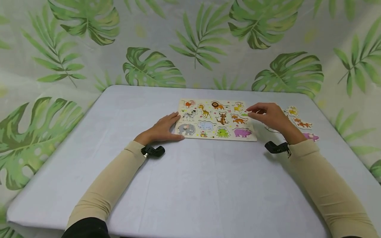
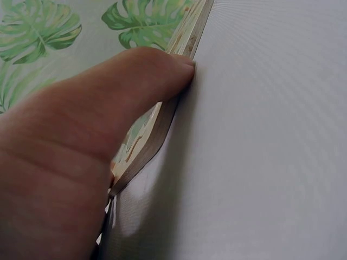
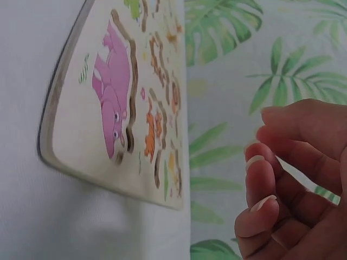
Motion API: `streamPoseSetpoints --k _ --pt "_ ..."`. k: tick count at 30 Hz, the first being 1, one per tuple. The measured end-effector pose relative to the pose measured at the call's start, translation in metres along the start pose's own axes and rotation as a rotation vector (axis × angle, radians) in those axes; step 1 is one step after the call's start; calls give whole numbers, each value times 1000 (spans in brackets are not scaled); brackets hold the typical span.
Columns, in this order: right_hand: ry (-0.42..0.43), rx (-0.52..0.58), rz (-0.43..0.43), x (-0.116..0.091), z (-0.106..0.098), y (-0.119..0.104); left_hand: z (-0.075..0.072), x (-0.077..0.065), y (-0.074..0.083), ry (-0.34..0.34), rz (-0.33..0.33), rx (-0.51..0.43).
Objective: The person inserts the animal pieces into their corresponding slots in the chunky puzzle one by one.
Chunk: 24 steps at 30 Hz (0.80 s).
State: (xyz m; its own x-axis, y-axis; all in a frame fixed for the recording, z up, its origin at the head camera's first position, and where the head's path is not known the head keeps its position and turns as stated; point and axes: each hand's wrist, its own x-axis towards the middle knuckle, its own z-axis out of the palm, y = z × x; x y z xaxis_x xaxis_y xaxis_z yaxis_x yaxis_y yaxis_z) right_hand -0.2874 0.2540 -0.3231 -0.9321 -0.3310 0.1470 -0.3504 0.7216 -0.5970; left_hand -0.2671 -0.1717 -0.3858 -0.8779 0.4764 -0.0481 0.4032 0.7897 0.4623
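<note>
Sleeved forearms [image 1: 108, 185], nearest the viewer, reach over the table from either side, a spacing that leaves the middle open to view. Leaf-printed cloth [image 1: 205, 76] forms the backdrop. White-covered table [image 1: 184, 185], broad and flat, supports the work. Puzzle board [image 1: 214, 115] lies flat beyond the table's middle, between the hands, where both can reach it.

Left hand [image 1: 162, 128], ungripped, sits against the board's left end, its thumb along the near edge; this placement probably steadies the board against sliding. Right hand [image 1: 269, 115], loosely bent and apparently empty, is raised just beside the board's right edge; no piece shows at its fingertips in the right-wrist view. Black wristbands [image 1: 153, 151] encircle both wrists, presumably to carry the cameras.

Loose animal pieces lie to the right, perhaps grouped there for the right hand's convenience: tiger piece [image 1: 303, 123], purple hippo piece [image 1: 311, 136] and yellow piece [image 1: 293, 110], with others partly hidden by the hand. Elephant [image 1: 186, 129], at the board's near-left corner, bears a small knob, suggesting a seated piece.
</note>
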Motion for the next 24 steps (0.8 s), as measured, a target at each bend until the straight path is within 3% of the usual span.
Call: streamPoseSetpoints --k 8,17,24 --pt "-76 -13 25 -2 -14 12 0 0 0 -1 -2 -6" --pt "-186 -43 -14 -2 -24 35 0 -1 1 12 13 -12" --pt "-229 -16 55 -4 -34 47 -1 -1 1 13 17 -4"
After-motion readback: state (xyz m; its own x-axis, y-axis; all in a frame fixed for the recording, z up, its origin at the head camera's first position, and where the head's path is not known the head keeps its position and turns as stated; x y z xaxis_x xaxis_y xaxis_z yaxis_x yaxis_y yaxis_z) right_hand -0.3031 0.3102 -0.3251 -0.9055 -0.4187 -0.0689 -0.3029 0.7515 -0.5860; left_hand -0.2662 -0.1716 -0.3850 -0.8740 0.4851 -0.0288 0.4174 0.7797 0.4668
